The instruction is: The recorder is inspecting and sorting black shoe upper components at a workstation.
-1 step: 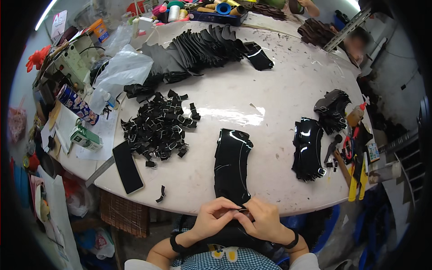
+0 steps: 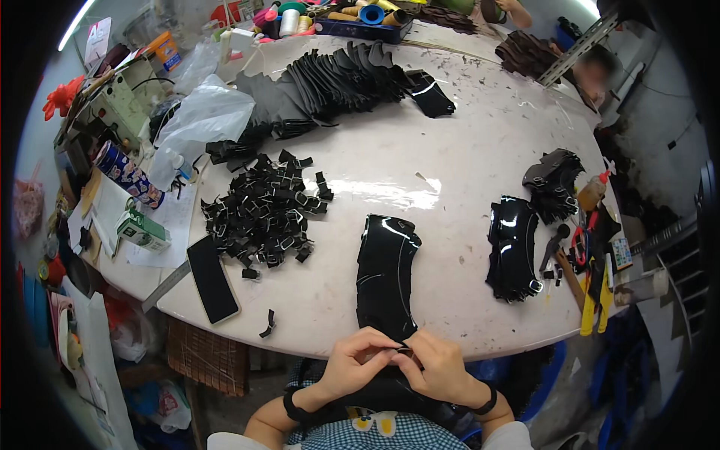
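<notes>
At the table's near edge, my left hand [image 2: 358, 358] and my right hand [image 2: 438, 365] meet with fingertips pinched together. Between them is a small black strip [image 2: 403, 348], mostly hidden by the fingers, so its exact kind is unclear. Just beyond my hands lies a stack of glossy black curved leather pieces [image 2: 385, 277], its near end reaching my fingers. To the left sits a heap of short black straps with metal buckles [image 2: 262, 214]. One loose strap [image 2: 268, 323] lies apart near the front edge.
A phone [image 2: 213, 279] and a metal ruler [image 2: 166, 285] lie at left. More glossy pieces with buckles [image 2: 513, 251] are at right, beside a hammer [image 2: 553, 244] and yellow-handled tool [image 2: 595, 307]. A long row of black pieces [image 2: 330, 82] stands behind. Another person's hand [image 2: 516, 11] shows far off.
My fingertips have shifted slightly around the small strip, the right hand's tilting a little. The rest stays where it was.
</notes>
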Available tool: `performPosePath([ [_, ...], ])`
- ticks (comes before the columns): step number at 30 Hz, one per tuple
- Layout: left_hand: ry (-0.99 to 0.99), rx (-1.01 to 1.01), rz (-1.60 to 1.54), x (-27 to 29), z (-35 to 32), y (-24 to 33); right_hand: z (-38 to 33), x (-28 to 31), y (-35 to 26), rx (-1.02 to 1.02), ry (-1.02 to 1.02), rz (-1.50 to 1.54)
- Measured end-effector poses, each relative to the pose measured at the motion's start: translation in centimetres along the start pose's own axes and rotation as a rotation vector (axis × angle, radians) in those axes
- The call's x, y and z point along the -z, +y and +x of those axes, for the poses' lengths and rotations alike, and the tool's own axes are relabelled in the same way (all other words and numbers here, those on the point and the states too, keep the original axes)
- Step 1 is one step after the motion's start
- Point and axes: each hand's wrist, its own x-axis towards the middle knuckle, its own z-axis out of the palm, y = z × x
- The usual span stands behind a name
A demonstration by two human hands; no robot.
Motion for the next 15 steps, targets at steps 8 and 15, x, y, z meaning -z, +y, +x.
performPosePath([
  [8,-0.121,-0.018,0.177,0.8,0.6,0.7,-0.8,-0.1,1.0,-0.061,-0.092,0.205],
  [15,-0.053,0.104,0.209,0.9,0.3,0.4,-1.1,-0.3,1.4,-0.023,-0.047,0.17],
])
